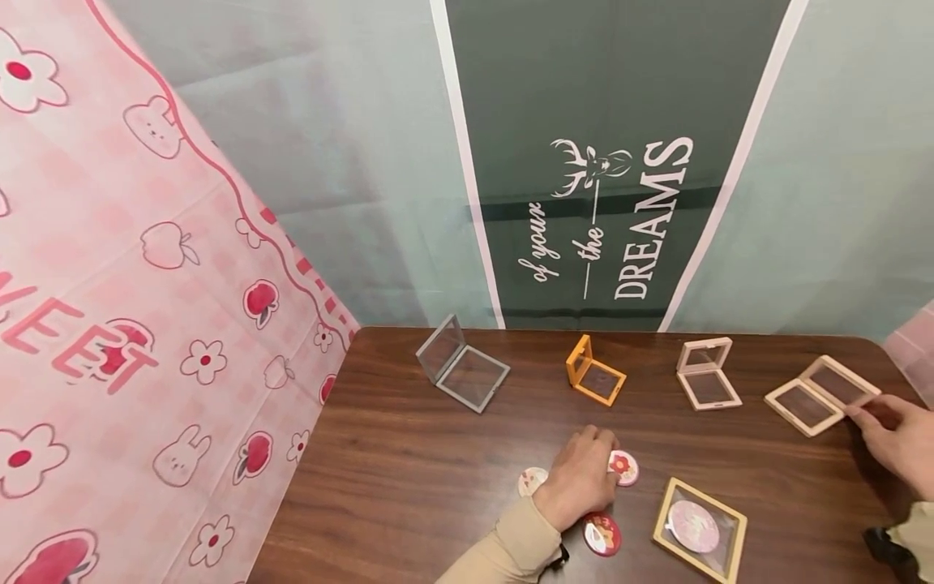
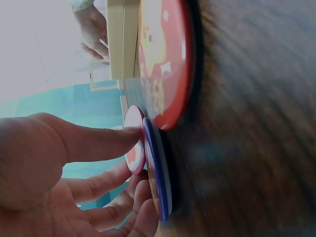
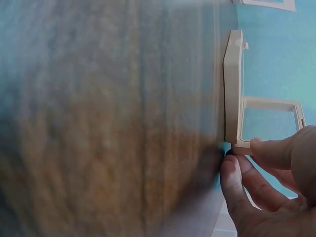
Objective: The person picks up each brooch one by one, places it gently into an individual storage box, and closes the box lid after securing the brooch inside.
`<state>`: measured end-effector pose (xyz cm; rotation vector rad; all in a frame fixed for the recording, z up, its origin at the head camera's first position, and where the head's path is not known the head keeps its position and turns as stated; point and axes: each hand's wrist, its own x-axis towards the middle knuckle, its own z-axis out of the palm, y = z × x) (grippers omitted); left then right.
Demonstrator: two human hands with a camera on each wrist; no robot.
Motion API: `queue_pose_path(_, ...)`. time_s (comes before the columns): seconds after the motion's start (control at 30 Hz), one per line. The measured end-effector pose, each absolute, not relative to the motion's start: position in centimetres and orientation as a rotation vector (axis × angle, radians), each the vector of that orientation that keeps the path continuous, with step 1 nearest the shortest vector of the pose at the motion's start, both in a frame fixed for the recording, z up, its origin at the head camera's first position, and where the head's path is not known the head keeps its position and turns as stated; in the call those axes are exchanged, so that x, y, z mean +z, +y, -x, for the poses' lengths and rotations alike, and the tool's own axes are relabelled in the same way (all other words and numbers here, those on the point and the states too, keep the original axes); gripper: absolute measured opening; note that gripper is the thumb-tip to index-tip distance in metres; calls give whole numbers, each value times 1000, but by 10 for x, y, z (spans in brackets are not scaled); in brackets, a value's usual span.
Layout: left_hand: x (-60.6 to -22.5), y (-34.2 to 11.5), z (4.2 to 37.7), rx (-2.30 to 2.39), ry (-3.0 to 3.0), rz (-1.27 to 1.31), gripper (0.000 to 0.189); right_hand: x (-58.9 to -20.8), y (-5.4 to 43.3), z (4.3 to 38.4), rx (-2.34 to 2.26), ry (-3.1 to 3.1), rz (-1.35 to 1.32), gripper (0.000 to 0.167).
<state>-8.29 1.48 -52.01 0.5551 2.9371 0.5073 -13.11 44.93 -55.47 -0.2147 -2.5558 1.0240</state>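
Observation:
My left hand [image 1: 580,483] is low over the table. Its thumb and curled fingers [image 2: 140,205] pinch a blue-rimmed button badge [image 2: 159,173] by opposite edges, which the hand hides in the head view. A flower button badge [image 1: 623,468] lies by the fingertips. A red button badge [image 1: 602,534] and a pale button badge [image 1: 533,482] flank the hand. At the right, my right hand [image 1: 899,438] pinches the edge of an opened cream display frame [image 1: 801,408] near its hinge, with thumb [image 3: 269,152] and fingers; its two halves are spread apart.
Along the back of the table stand an opened grey frame [image 1: 474,380], an orange frame [image 1: 600,381] and a pinkish-beige frame [image 1: 709,388]. A closed yellow frame [image 1: 664,519] holding a pink badge [image 1: 693,526] lies front right. Cloth [image 1: 365,243] hangs behind the table.

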Motion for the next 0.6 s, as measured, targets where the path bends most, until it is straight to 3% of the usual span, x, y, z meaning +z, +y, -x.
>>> queue_pose_path(0.03, -520, 15, 83, 510, 2939, -560, 31, -554, 450, 130, 981, -2578, 223, 16)
queue_pose_path(0.1, -520, 16, 83, 514, 2939, -564, 29, -553, 450, 128, 935, -2588, 228, 13)
queue_pose_path(0.6, -521, 9, 90, 806, 2837, -533, 19, -539, 425, 119, 833, -2692, 258, 18)
